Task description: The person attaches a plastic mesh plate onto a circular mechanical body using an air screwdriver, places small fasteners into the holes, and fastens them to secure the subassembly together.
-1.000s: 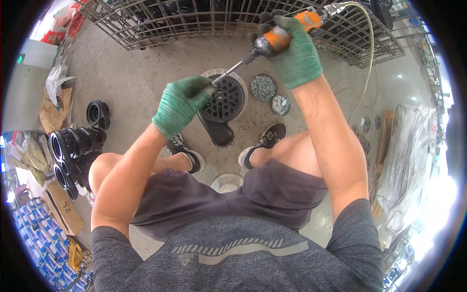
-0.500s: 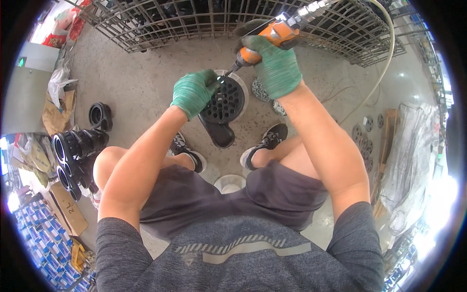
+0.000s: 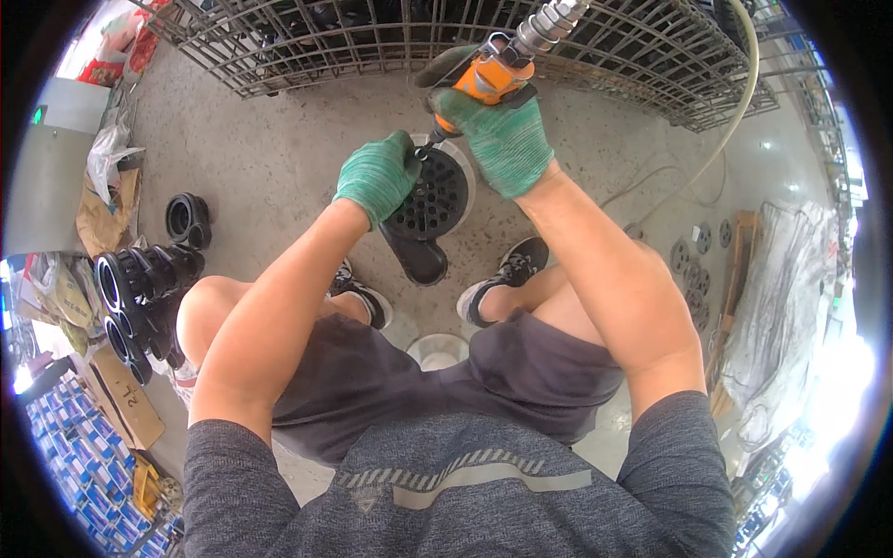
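Observation:
My right hand point(image 3: 502, 139), in a green glove, grips an orange air tool point(image 3: 484, 74) with a metal fitting and a pale hose point(image 3: 735, 112) running off to the right. Its tip points down-left at a black round perforated part point(image 3: 433, 200) that stands on a black block point(image 3: 419, 259) over a white disc on the floor. My left hand point(image 3: 377, 177), also gloved green, holds the left rim of that black part, right beside the tool tip. I sit with knees apart, both shoes on the floor below the part.
A wire mesh cage point(image 3: 326, 42) runs along the top. Black ring-shaped parts point(image 3: 139, 298) are stacked at the left, with a single one point(image 3: 189, 219) nearby. Small round metal discs point(image 3: 693, 260) lie on the concrete at the right. A white bucket point(image 3: 437, 352) stands between my legs.
My right hand has swung the air tool in from the upper right, so its tip now meets the black part. My left hand stays on the rim.

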Tool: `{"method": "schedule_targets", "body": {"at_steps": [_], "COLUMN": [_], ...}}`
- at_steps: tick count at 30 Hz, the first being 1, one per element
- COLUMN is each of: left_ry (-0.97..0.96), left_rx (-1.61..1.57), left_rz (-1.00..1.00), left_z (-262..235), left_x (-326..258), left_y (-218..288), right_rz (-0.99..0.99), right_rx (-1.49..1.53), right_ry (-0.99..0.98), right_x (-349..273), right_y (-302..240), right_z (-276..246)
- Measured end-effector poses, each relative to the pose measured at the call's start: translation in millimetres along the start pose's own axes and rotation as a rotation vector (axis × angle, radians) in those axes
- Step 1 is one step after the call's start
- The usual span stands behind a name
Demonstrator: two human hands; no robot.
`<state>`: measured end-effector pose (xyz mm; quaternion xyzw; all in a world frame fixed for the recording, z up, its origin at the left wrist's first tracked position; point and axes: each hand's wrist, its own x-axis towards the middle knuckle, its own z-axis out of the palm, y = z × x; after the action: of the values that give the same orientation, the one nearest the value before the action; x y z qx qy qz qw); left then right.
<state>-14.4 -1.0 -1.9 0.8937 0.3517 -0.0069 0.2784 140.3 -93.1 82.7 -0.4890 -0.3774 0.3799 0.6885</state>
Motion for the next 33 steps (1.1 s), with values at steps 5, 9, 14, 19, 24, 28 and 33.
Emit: {"method": "schedule_targets", "body": {"at_steps": [5, 9, 14, 19, 24, 28, 33], "left_ry": [0.025, 0.015, -0.013, 0.060, -0.066, -0.069, -0.034], "left_rx": [-0.061, -0.015, 0.047, -0.003, 0.014, 0.033, 0.004], "left_rz": [0.007, -0.047, -0.064, 0.018, -0.080, -0.083, -0.078], "left_z": [4, -4, 2, 3, -12, -12, -7], "left_x": [-5, -13, -17, -20, -20, -20, -21], "left_y": [0, 7, -1, -7, 9, 8, 6], "right_rz": [-0.005, 0.046, 0.004, 0.102, 0.036, 0.049, 0.078], "right_rx": [-0.077, -0.161, -0.104, -0.153, -0.273, -0.201, -0.160], "right_ry": [-0.046, -0.148, -0.192, -0.242, -0.252, -0.265, -0.232], "right_x": [5, 2, -3, 2, 8, 6, 5], "right_y": [3, 5, 7, 6, 8, 7, 3], "right_z": [2, 10, 29, 28, 21, 24, 25]}}
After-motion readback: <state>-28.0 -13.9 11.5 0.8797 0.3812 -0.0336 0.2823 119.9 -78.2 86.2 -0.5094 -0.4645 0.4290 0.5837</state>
